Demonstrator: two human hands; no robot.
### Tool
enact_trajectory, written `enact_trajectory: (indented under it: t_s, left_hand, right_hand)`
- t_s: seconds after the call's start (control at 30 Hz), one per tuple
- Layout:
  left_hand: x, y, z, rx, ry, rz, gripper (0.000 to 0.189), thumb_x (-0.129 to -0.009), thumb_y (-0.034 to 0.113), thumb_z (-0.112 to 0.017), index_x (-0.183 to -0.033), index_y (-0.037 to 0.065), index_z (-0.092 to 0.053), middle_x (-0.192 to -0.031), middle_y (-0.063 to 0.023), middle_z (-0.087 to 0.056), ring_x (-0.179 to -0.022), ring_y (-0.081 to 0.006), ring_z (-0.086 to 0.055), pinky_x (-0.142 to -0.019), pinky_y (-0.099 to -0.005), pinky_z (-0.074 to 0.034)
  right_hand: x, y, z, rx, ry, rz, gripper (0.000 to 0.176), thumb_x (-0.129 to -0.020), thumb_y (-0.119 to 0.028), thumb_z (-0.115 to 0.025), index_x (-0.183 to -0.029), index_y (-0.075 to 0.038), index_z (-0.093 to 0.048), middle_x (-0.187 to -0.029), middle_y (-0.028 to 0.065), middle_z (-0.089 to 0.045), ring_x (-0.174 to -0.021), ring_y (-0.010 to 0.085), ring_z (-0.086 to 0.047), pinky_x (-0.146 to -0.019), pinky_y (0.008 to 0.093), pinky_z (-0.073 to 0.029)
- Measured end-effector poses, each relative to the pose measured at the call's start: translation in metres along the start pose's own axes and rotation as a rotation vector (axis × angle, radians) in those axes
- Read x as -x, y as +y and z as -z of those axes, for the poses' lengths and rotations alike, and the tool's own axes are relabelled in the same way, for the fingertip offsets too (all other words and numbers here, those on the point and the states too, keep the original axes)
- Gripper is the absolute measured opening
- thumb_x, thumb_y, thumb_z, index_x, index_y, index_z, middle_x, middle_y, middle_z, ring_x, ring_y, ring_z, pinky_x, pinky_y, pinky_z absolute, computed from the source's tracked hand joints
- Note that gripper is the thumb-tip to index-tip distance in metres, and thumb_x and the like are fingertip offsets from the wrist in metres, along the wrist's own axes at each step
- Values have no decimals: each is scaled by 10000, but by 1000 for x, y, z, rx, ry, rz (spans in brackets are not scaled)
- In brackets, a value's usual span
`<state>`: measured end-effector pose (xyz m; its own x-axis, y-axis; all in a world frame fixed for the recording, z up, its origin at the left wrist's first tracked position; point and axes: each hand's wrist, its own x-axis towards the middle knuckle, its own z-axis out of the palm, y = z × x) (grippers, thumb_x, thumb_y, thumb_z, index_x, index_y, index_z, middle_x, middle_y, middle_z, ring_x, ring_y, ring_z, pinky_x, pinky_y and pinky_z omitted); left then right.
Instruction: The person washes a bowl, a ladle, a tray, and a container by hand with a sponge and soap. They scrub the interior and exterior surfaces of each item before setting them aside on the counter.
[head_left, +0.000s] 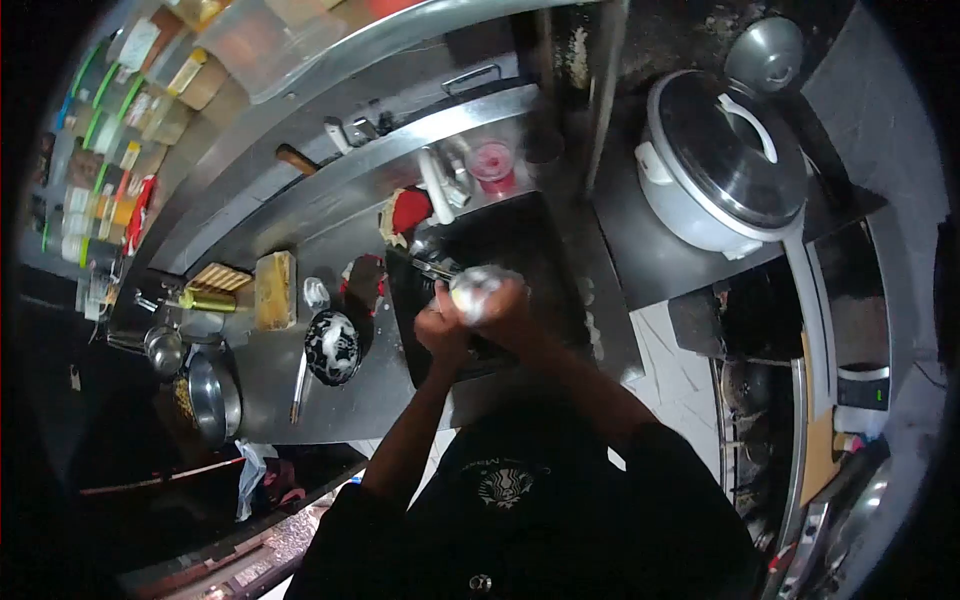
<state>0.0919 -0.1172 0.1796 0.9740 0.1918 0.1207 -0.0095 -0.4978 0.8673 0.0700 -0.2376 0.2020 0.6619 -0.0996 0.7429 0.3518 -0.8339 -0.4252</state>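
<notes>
Both hands meet over the dark sink (pixel 540 235). In my right hand (pixel 508 303), fingers curl round a white, foam-covered wad (pixel 477 285) with a hint of yellow at its edge. My left hand (pixel 440 325) is closed right beside it, and a thin metal utensil (pixel 434 268) sticks out past its fingers toward the upper left. I cannot tell what kind of utensil it is. Left of the sink, a black-and-white patterned bowl (pixel 333 348) holds white suds.
A white tap (pixel 435 185) rises behind the sink near a pink-red cup (pixel 491 165). A large lidded cooker (pixel 700 200) stands at right. Along the left counter are a yellowish block (pixel 276 290), a green bottle (pixel 208 300) and a steel pan (pixel 214 395). Lidded containers (pixel 125 130) fill the upper-left shelf.
</notes>
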Motion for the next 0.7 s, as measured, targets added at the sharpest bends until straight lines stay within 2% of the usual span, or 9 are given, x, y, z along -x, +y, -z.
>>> enact_trajectory:
  t_s: [0.07, 0.13, 0.2, 0.3, 0.37, 0.43, 0.53, 0.63, 0.7]
  left_hand:
    - [-12, -18, 6, -89, 117, -350, 515, -966, 334, -552, -641, -65, -576, -452, -63, -429, -435, -153, -412, -443, -389, -302]
    - [-26, 21, 20, 214, 30, -21, 521, -978, 326, -545, -605, -38, -526, -469, -18, -420, -464, -112, -393, -442, -373, -299]
    - [-40, 56, 47, 563, 128, 10, 428, -980, 341, -545, -629, 117, -446, -586, 34, -446, -518, -65, -388, -472, -296, -335]
    - [-50, 99, 71, 1268, 2, 395, 431, -981, 384, -495, -617, 172, -404, -599, 33, -480, -530, -113, -495, -530, -314, -442]
    - [-37, 65, 57, 1380, -100, 292, 357, -990, 404, -431, -865, 111, -591, -797, -37, -634, -717, -183, -619, -710, -369, -512]
    - [-40, -15, 31, 929, -97, -285, 407, -1000, 393, -391, -1113, 53, -584, -1037, -98, -654, -900, -223, -641, -833, -389, -511]
    - [-44, -31, 19, 1012, 16, -96, 340, -994, 291, -419, -1081, 6, -581, -999, -104, -635, -866, -195, -613, -821, -362, -492]
    - [-81, 25, 56, 1027, -139, 214, 381, -979, 274, -477, -698, 32, -568, -658, -15, -542, -649, -137, -519, -621, -357, -414]
    - [-73, 80, 70, 27, -170, -324, 506, -966, 307, -511, -544, 28, -526, -498, -108, -528, -481, -270, -527, -502, -446, -355]
  right_hand:
    - [-27, -18, -6, -204, 38, -122, 162, -730, -220, -748, -684, -120, -629, -732, 40, -638, -694, 236, -640, -593, 361, -499]
    - [-49, -8, 16, -286, 72, -49, 158, -740, -223, -745, -728, -111, -634, -777, 53, -651, -711, 239, -643, -596, 362, -500]
    - [2, 31, -21, -1044, -35, -876, 206, -839, -272, -666, -939, -98, -619, -870, 48, -646, -739, 203, -638, -645, 350, -517]
    - [4, 25, 0, -1653, 354, -1164, 268, -916, -275, -585, -1104, -84, -577, -928, 36, -607, -777, 160, -613, -711, 303, -530]
    - [10, -16, 11, -1865, 388, -1306, 256, -914, -282, -594, -1076, -84, -584, -922, 34, -609, -784, 170, -614, -710, 319, -527]
    - [9, -36, 6, -1916, 448, -1327, 247, -912, -289, -602, -1048, -83, -591, -916, 32, -612, -791, 179, -616, -709, 335, -523]
    - [-10, -21, -7, -1827, 551, -1281, 237, -910, -300, -615, -1006, -83, -602, -906, 29, -616, -801, 194, -619, -708, 359, -518]
    - [-18, 10, 1, -1560, 500, -1230, 235, -907, -310, -628, -964, -83, -612, -896, 25, -620, -811, 209, -622, -706, 383, -513]
    - [-9, 24, -4, -1210, 319, -1192, 196, -922, -267, -610, -967, -77, -603, -916, 20, -604, -826, 184, -599, -720, 356, -499]
